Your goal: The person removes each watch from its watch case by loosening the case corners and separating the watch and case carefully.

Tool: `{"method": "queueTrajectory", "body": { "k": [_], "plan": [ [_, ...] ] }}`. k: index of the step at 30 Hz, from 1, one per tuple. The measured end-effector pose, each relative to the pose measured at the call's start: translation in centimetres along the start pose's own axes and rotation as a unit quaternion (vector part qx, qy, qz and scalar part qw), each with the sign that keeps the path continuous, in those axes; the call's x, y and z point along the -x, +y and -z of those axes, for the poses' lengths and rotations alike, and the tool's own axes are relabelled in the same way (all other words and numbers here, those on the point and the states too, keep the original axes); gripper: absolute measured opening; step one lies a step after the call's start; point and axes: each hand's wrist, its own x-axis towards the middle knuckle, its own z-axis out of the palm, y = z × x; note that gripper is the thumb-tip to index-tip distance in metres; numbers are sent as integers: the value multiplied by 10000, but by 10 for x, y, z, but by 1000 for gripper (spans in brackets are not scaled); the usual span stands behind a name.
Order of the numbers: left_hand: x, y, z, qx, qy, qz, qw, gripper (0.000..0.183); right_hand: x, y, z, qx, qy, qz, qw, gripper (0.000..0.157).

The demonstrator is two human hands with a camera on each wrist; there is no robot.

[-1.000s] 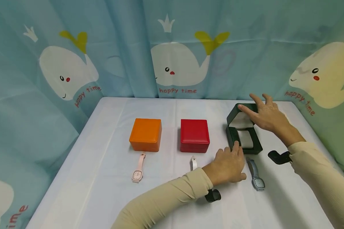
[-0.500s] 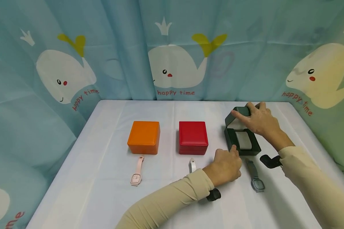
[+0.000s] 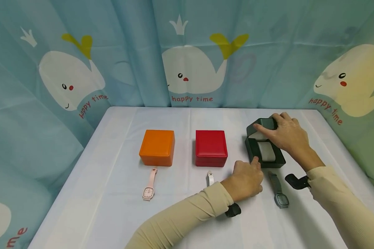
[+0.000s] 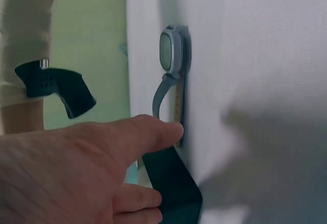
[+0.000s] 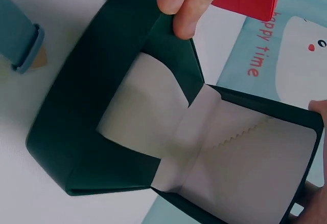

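Note:
A dark green watch box [image 3: 251, 151] stands at the table's right with its lid [image 3: 266, 122] raised. Inside sits a pale cushion [image 5: 143, 111]. My right hand [image 3: 290, 136] holds the lid, thumb at its left side and fingers over the top edge. My left hand [image 3: 244, 180] rests fingertips on the box's front left rim, index finger extended; in the right wrist view two of its fingertips [image 5: 185, 25] press that rim. A grey-blue watch [image 3: 281, 199] lies just in front of the box, close to the left hand's thumb [image 4: 163, 132] in the left wrist view.
A closed red box [image 3: 210, 145] and a closed orange box [image 3: 157, 147] stand to the left. A pink watch [image 3: 148, 192] lies before the orange box. A white watch strap [image 3: 210, 178] shows past my left forearm, which hides the rest. A whale-print curtain [image 3: 127, 69] surrounds the table.
My right hand has gone from spread fingers behind the lid to gripping it, and the lid has tipped forward and lower. The left hand has stayed at the box's front rim.

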Motion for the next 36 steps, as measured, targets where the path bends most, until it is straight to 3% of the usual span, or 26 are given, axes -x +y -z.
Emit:
{"method": "queueTrajectory", "body": {
  "k": [9, 22, 36],
  "plan": [
    [2, -9, -2, 276, 58, 4, 9996, 72, 6, -5, 9, 67, -140, -9, 9999, 100],
    [0, -14, -3, 387, 62, -29, 9992, 77, 19, -7, 5, 486, -202, 133, 9985, 92],
    [3, -9, -10, 289, 366, -72, 9989, 82, 30, 0, -2, 519, -267, 299, 9978, 90]
  ]
}}
